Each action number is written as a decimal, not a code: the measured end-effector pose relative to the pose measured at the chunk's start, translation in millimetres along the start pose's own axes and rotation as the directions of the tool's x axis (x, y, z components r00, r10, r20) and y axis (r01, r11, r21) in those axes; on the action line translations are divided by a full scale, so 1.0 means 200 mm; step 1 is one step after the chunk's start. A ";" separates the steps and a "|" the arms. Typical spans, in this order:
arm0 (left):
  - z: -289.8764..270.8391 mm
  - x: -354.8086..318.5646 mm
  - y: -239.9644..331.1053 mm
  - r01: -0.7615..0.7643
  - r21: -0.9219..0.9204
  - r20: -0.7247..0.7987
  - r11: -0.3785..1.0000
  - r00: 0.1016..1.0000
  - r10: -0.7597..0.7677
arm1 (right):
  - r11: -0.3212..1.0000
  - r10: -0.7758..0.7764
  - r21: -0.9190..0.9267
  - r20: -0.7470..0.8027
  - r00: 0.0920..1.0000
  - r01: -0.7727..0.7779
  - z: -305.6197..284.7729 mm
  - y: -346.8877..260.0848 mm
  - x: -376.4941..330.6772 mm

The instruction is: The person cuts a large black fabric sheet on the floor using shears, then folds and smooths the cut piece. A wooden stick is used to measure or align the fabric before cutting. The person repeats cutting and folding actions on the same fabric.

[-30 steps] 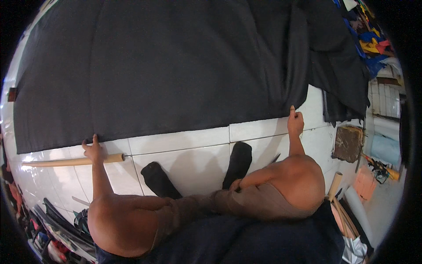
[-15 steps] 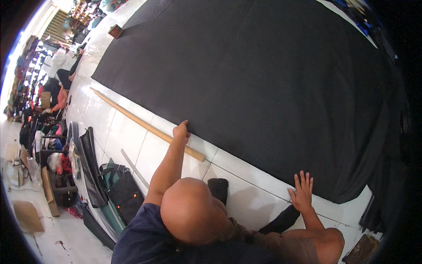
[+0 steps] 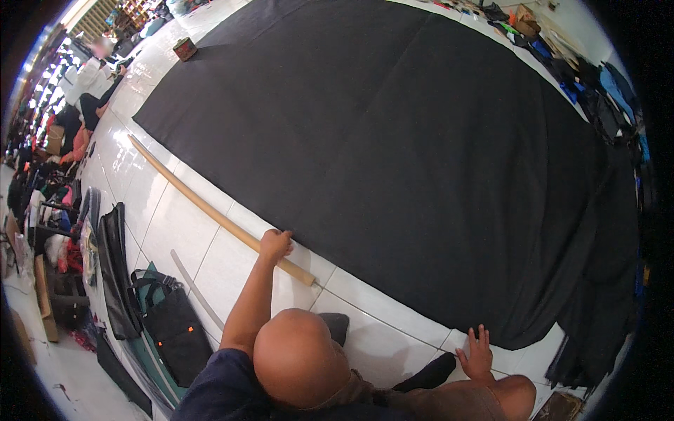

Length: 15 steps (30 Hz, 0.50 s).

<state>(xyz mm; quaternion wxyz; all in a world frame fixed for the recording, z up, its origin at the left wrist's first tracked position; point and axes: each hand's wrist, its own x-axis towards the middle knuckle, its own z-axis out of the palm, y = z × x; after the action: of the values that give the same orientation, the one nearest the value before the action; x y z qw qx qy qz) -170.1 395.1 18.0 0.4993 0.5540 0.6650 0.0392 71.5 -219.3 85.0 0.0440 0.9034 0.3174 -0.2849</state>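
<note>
Currently, left hand (image 3: 275, 245) grips the wooden stick (image 3: 217, 217); right hand (image 3: 478, 353) lies flat, released, on the black fabric (image 3: 393, 140) edge. Keep the edge taut along the stick.

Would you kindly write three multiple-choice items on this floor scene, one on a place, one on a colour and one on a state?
1. Where does the long wooden stick lie?
A. On the white tiled floor along the cloth's near edge
B. On top of the cloth's middle
C. Leaning upright on a wall

2. What colour is the large cloth spread on the floor?
A. White
B. Black
C. Red

3. How does the right hand stand?
A. Clenched round the stick
B. Raised in the air
C. Fingers spread flat at the cloth's edge

Answers: 1 A, the stick rests on tiles beside the cloth, with the left hand on it near its end. 2 B, the fabric is black throughout. 3 C, the open hand presses down by the cloth's lower corner.
</note>
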 end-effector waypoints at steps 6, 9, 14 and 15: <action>-0.33 -0.15 -0.02 0.055 0.407 -0.674 0.912 0.691 0.259 | 0.987 -0.139 -0.065 0.154 0.978 0.150 -0.42 0.29 0.00; -0.37 -0.02 -0.15 0.121 0.153 -0.695 0.981 0.719 0.020 | 0.935 -0.279 -0.183 0.147 0.949 0.303 -0.82 0.04 0.23; -0.18 0.06 -0.25 -0.296 0.023 -0.703 0.955 0.674 0.226 | 0.786 -0.607 -0.148 0.003 0.795 0.601 -0.92 -0.86 0.64; -0.13 -0.01 -0.23 -0.326 -0.025 -0.681 0.945 0.698 0.222 | 0.734 -0.679 -0.075 -0.038 0.734 0.675 -0.85 -1.03 0.71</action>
<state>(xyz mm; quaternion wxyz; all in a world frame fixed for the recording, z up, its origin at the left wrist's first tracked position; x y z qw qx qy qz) -219.9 388.4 4.7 0.2540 0.5580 0.7046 0.3572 120.2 66.9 171.1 -0.0472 0.7329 0.6333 -0.2439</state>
